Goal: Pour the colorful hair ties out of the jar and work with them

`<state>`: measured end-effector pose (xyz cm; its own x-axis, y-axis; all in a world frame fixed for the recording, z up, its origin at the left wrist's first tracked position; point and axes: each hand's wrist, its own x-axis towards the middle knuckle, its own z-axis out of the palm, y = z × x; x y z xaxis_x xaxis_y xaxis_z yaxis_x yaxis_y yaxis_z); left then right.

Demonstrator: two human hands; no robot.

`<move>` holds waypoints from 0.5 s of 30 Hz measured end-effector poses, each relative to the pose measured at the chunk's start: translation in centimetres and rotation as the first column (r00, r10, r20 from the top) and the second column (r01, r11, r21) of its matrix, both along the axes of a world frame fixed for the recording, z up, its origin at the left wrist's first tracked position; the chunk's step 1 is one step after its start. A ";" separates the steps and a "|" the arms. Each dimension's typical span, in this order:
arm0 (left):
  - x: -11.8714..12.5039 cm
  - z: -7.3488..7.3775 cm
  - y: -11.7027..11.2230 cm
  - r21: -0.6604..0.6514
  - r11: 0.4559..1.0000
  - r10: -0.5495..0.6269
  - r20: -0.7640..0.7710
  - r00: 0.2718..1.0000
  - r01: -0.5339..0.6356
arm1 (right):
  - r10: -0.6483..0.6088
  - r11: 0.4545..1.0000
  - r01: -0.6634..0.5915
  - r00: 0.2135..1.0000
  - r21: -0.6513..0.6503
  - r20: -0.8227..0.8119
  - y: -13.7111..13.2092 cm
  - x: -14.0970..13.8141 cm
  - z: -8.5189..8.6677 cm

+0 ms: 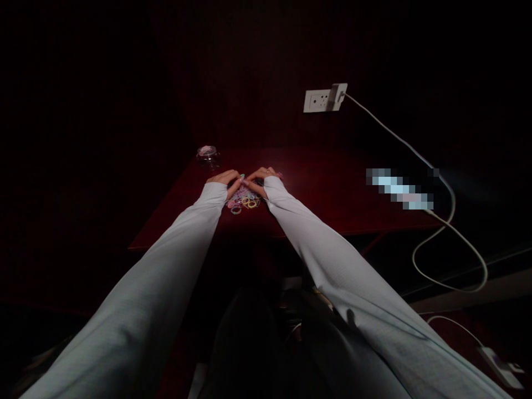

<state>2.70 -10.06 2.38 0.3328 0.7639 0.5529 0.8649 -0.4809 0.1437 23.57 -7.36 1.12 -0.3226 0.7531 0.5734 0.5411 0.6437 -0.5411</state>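
Observation:
A small pile of colourful hair ties (249, 203), pink, yellow, mint and lilac, lies on the dark red table (324, 194). Over the far side of this pile my left hand (225, 178) and my right hand (261, 178) come together, their thumbs and fingertips nearly touching. Both hands are closed with bent fingers. A speck of green shows between the fingertips, too small to name. My long light sleeves cover both wrists. Behind my left hand stands a clear glass jar (208, 158) with something pink at its top.
A white wall socket (319, 101) holds a charger (339, 93). Its white cable (399, 136) loops down past the table's right edge to a blurred-out bright object (401, 189) on the table. Lower right lies a white power strip (501, 367).

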 end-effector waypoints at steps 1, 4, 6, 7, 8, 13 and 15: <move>0.0 0.0 0.0 0.000 1.000 0.000 0.001 1.000 0.000 | -0.007 1.000 0.007 1.000 -0.006 0.004 0.0 0.0 0.0; 0.0 0.0 0.0 -0.004 1.000 -0.004 0.005 1.000 0.004 | -0.021 0.999 0.022 1.000 -0.025 0.016 0.1 0.0 0.2; 0.0 0.1 0.0 -0.009 1.000 -0.004 0.015 1.000 0.004 | -0.014 0.999 0.014 1.000 -0.029 0.016 0.0 0.0 0.2; 0.0 0.1 -0.1 -0.012 1.000 -0.004 0.020 1.000 0.004 | -0.010 1.000 0.010 1.000 -0.029 0.012 0.0 0.0 0.3; 0.1 0.2 -0.1 -0.013 1.000 -0.005 0.025 1.000 0.005 | -0.006 1.000 0.006 1.000 -0.029 0.007 0.0 0.0 0.3; 0.2 0.3 -0.2 -0.017 1.000 -0.011 0.014 1.000 0.011 | -0.007 1.000 0.007 1.000 -0.028 0.001 -0.1 0.1 0.3; 0.2 0.3 -0.2 -0.015 1.000 -0.012 0.008 1.000 0.012 | -0.006 0.999 0.007 1.000 -0.031 0.008 -0.1 0.1 0.3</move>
